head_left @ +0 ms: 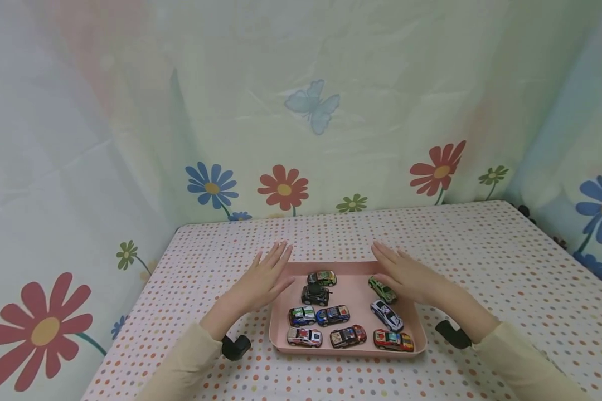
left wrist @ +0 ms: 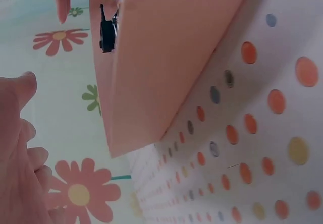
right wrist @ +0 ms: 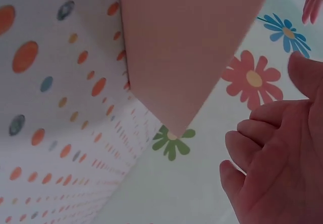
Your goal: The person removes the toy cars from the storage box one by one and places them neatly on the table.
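A pale backdrop (head_left: pixel 261 50) hangs behind and to both sides, printed with red, blue and green flowers and a light blue butterfly (head_left: pixel 321 114); before it spreads a table (head_left: pixel 481 239) under a white cloth with coloured dots; on the table sits a shallow pink tray (head_left: pixel 348 353), directly between the person's forearms in cream sleeves; the left hand (head_left: pixel 261 281) hovers by the tray's far left corner and the right hand (head_left: pixel 406 273) by its far right corner, both opened out with fingers extended, holding nothing; the wrist views show each hand apart from the tray wall; a black device (head_left: pixel 236 347) shows at the left wrist, and another (head_left: pixel 453 334) at the right; inside the tray lie nine small toy cars, a green car (head_left: pixel 383 289) nearest the right hand, a white and black car (head_left: pixel 387 316) just beyond it and a red and yellow car (head_left: pixel 393 340) in the near right corner; to the left are a green and black car (head_left: pixel 322 278), a black car (head_left: pixel 315 294) with a part sticking up, a white and green car (head_left: pixel 302 316) beside a blue car (head_left: pixel 333 315), a white and red car (head_left: pixel 304 337) and a dark red car (head_left: pixel 348 336)
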Demonstrator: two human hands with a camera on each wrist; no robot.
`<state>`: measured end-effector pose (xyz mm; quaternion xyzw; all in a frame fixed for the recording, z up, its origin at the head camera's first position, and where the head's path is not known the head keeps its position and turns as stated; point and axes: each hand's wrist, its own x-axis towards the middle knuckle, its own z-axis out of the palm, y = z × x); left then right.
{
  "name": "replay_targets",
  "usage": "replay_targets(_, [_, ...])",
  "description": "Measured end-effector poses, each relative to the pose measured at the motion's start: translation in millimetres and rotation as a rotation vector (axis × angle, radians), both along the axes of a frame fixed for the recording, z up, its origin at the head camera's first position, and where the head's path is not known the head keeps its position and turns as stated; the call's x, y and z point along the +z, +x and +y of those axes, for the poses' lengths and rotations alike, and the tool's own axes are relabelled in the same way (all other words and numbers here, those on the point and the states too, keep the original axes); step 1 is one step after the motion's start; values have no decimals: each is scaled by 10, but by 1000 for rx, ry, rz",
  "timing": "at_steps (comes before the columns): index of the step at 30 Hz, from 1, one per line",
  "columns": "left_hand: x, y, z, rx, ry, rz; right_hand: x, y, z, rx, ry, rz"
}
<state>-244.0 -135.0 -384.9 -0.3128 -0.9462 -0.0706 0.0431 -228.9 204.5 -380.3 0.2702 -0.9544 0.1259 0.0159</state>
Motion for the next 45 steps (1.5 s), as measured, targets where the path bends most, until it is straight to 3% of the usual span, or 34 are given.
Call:
replay_targets(9, [-183,20,-97,45,69,-52,-27,60,-24,-47,-13,65])
replay_targets(13, [-250,33,-159,45,140,-91,-62,28,-55,-66,-7,85])
replay_targets(20, [-326,59,-224,32,297,-210,-132,-22,-87,-67,29,39])
replay_targets(28, [-386,70,-242,17,438,-252,-241,17,-148,-105,99,88])
replay_targets(32, [-416,85,-240,25,515,-276,-266,37,-179,-109,89,114])
replay_targets(39, [-484,91,-223,83,700,-374,-290,15,-233,-171,73,77])
replay_targets(45, [-502,109,-208,92,798,-449,-315,-16,-198,-151,-22,69])
